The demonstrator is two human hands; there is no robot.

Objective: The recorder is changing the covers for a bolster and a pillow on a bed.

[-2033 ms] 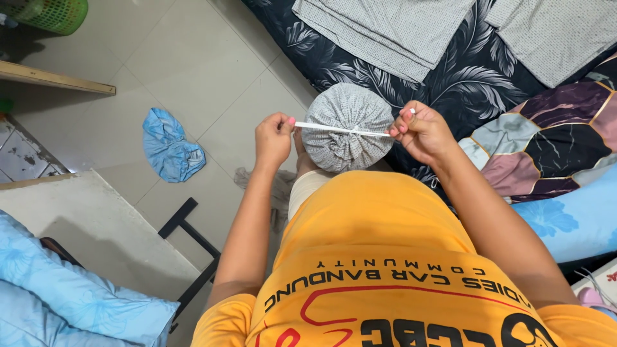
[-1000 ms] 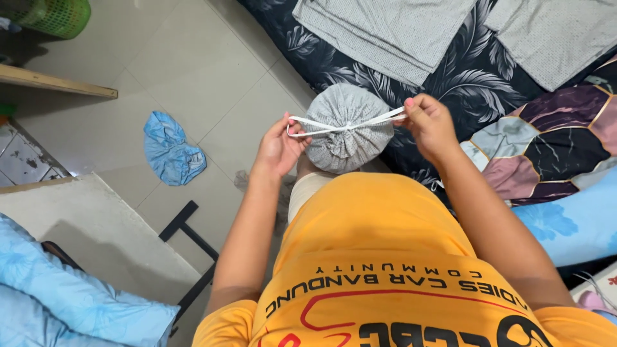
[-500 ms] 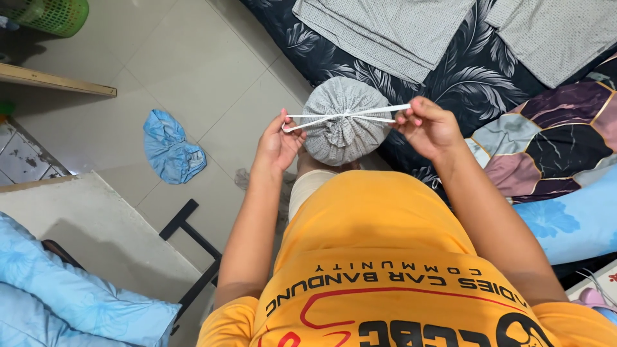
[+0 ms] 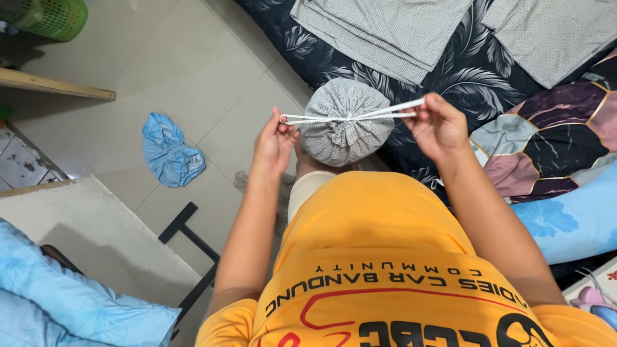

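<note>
Your left hand (image 4: pixel 275 142) and right hand (image 4: pixel 438 124) each pinch one end of the white cord (image 4: pixel 352 117), stretched over the grey pouch (image 4: pixel 347 125).

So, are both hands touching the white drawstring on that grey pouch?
Touching. The head view shows the left hand and right hand pinching the drawstring ends.

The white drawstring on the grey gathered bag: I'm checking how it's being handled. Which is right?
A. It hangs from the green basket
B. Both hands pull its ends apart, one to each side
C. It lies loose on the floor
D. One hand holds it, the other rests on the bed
B: the left hand and right hand each pinch an end of the white drawstring, stretched across the top of the grey gathered bag.
</note>
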